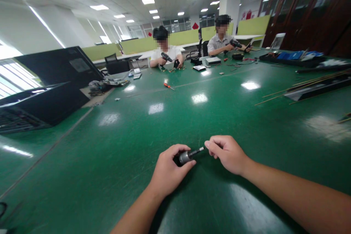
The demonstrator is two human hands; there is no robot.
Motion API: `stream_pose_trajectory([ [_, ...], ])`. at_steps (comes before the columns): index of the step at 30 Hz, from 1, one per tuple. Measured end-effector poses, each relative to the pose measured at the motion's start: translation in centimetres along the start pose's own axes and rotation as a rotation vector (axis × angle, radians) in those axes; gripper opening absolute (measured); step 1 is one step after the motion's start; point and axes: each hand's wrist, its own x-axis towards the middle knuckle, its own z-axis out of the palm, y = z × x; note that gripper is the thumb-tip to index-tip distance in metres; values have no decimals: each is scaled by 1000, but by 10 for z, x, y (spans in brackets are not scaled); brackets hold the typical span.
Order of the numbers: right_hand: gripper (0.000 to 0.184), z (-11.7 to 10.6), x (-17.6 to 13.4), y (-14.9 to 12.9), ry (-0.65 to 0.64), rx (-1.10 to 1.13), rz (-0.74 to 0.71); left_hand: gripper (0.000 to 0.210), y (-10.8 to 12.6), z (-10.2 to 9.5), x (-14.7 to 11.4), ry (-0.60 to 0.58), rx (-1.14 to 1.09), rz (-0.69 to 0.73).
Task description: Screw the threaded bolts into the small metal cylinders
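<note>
My left hand (171, 170) is closed around a tool with a grey metal chuck (185, 157). From the chuck a thin dark bit (196, 151) with a pale tip points right and slightly up. Fingers and palm cover the rest of the tool. Just right of the bit's tip is my right hand (225, 153), its thumb and forefinger pinched together and the other fingers curled. A small gap separates it from the tip. Whether anything sits in that pinch is too small to tell. Both hands are low over the green tabletop (131, 131).
An orange-handled screwdriver (168, 86) lies farther up the table. On the left stands an open black case (41, 108) beside loose parts. Thin rods (309, 84) and a black tray (290, 58) are at the right. Two people holding drills sit across the table.
</note>
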Motion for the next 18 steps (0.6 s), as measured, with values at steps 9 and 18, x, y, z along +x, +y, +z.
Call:
stream_pose_trajectory([
  [9,56,0,5,7,-17,158,36,33,-3,-17,-3,62,-272,-150],
  [18,56,2,3,4,-89,154,-8,40,-26,-94,-98,289,250,-165],
])
